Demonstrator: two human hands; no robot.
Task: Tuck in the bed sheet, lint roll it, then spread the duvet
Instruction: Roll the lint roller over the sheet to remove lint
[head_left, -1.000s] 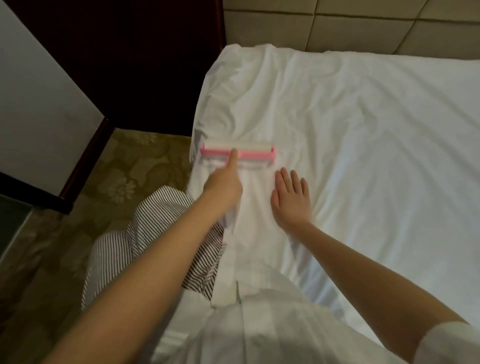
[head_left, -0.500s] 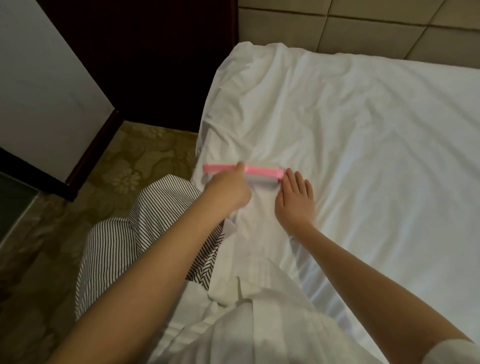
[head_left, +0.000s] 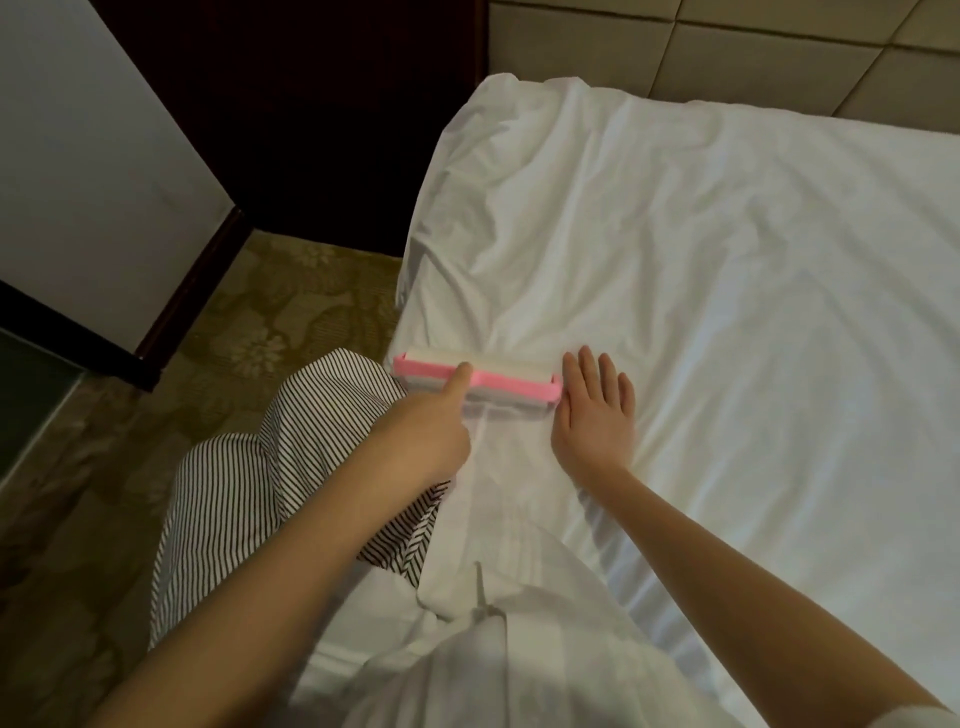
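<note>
Across the middle and right of the view a white sheet (head_left: 701, 312) is spread over the bed, creased into long folds that run from its far left corner toward its near left edge. Beyond the sheet's far edge a padded tan headboard (head_left: 727, 47) is seen. Left of the sheet a dark wooden cabinet (head_left: 311, 104) is set, and farther left a pale wall (head_left: 78, 156) with a dark skirting. Nearer, still left of the sheet, a flowered olive carpet (head_left: 249, 322) is laid. Striped trousers (head_left: 234, 493), worn by the person, are seen right against the sheet's near left edge. At the sheet's near end a bunched white cloth (head_left: 493, 675) is seen; whether it is a garment or bedding cannot be told.

On the sheet, not far inside its left edge, the right hand (head_left: 592, 415) is laid flat, palm down, fingers straight and slightly spread, with nothing held. At the sheet's left edge the left hand (head_left: 426, 441) is closed on the roller (head_left: 498, 375), the forefinger stretched out onto the pink frame; the handle is hidden by the hand. The roller is set crosswise on the sheet, its pale drum touching the cloth, one end at the sheet's left edge and the other just beside the right hand.
</note>
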